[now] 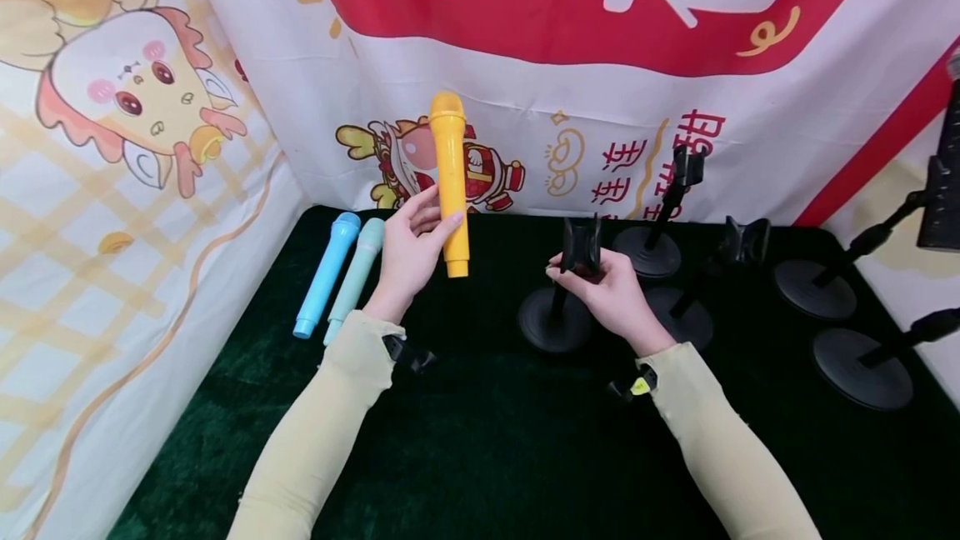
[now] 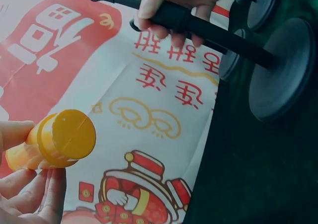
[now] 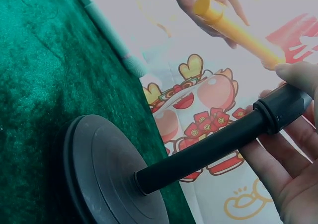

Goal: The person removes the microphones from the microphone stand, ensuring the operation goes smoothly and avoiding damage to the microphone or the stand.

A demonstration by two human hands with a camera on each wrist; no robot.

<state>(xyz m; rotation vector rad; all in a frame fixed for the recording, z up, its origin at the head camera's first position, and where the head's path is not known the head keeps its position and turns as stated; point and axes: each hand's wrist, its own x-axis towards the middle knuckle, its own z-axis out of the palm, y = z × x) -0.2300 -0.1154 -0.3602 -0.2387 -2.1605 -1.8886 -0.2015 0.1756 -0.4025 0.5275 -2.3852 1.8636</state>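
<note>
In the head view my left hand pinches the lower half of a yellow microphone, which stands upright in the air above the table's back edge. Its flat bottom end faces the left wrist camera. My right hand grips the pole of a black microphone stand just below the clip. The right wrist view shows thumb and fingers around the thicker collar of the pole, above the round base. Nothing sits in that clip; the microphone is to its left.
A blue microphone and a mint green microphone lie at the left on the dark green cloth. Several more black stands are on the right, one bearing a black microphone. A printed backdrop hangs behind.
</note>
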